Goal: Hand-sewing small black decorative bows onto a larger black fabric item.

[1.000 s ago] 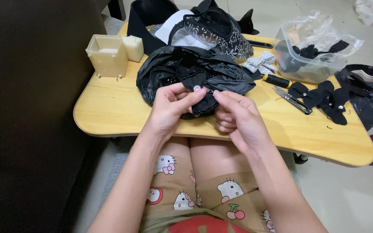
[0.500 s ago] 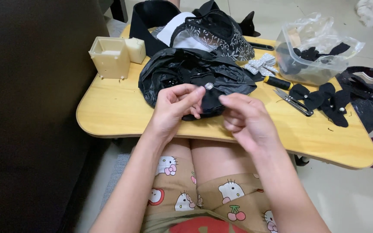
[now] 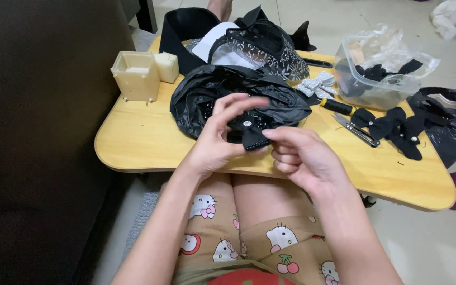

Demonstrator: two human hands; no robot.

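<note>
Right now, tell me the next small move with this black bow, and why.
Probably press the small shiny bead down onto the black bow. The left hand holds the bow above the table, and the right hand pinches its lower edge, steadying it.

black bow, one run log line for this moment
left hand: holds black bow | right hand: pinches bow's lower edge | place: above yellow lap table
</note>
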